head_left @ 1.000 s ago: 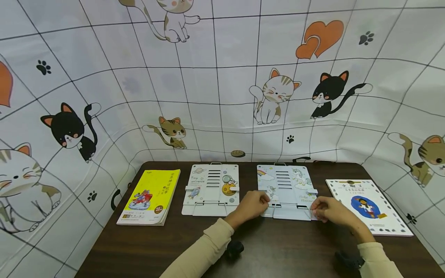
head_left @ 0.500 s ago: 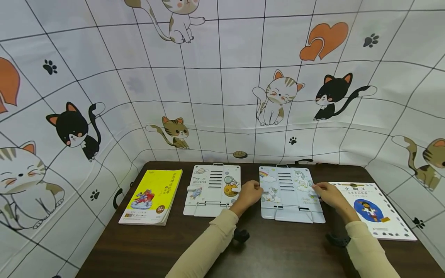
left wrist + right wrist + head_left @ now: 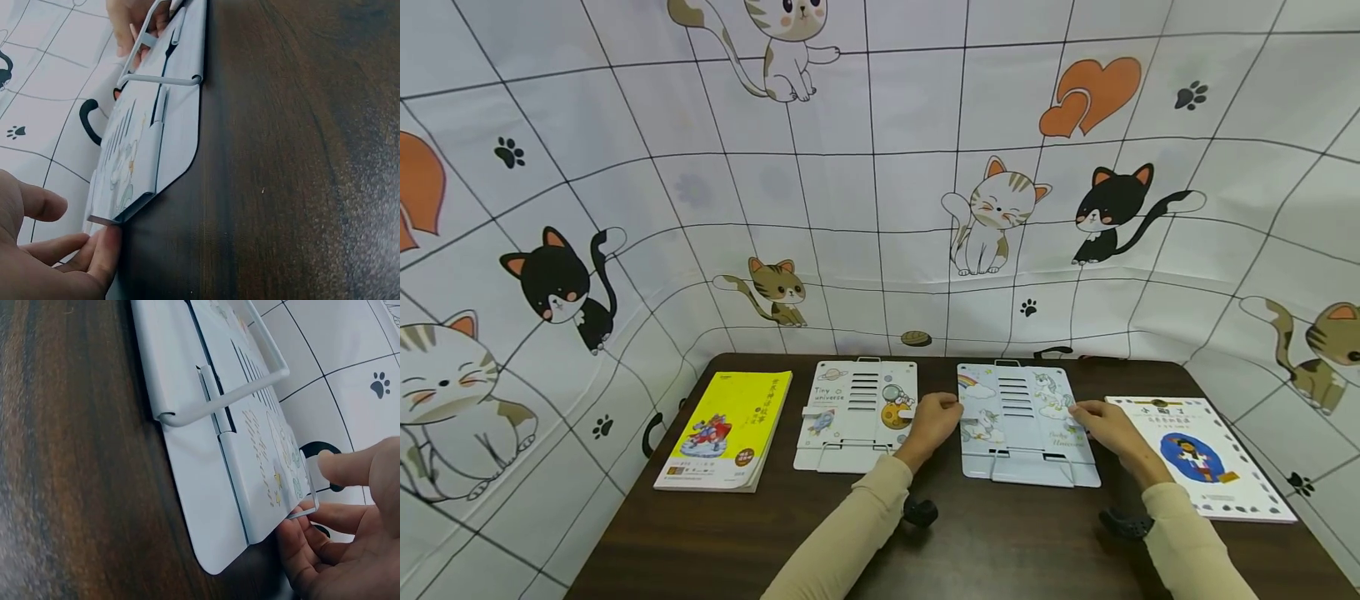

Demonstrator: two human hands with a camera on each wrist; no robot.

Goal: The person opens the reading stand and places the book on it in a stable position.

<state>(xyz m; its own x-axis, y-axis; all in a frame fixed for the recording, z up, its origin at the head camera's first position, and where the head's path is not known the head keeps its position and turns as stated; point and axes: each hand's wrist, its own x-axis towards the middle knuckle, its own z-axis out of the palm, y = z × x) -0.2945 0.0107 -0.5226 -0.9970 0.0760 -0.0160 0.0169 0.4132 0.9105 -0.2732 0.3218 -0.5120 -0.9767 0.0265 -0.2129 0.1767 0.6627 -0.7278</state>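
Left hand (image 3: 935, 425) and right hand (image 3: 1107, 425), thumbs spread clear, touch opposite edges of the stand (image 3: 1017, 442) between them. It seems set down flat; the book (image 3: 1189, 454) beside the right hand lies apart.

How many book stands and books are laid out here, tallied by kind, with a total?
Book stands: 2 (unicorn-print stand, Tiny universe stand)
Books: 2 (yellow-covered book, white-covered book with a blue circle)
Total: 4
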